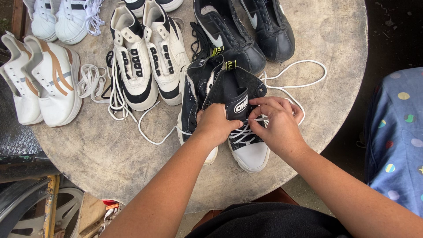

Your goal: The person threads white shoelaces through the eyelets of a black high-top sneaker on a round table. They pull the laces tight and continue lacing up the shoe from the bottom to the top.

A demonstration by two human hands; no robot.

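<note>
Round stone tabletop [132,163] crowded with sneakers; left hand [214,125] steadies a black high-top [240,110], right hand [275,121] fingers pinching its white lace [291,70], mid-lacing; threading needs precision.

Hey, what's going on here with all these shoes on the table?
A person is working white laces into a black high-top sneaker on a round table. The left hand steadies the sneaker's tongue while the right hand pinches a lace at the eyelets. Its mate stands beside it. Other pairs sit behind: white-and-black shoes, black shoes, and white ones with tan stripes.
</note>
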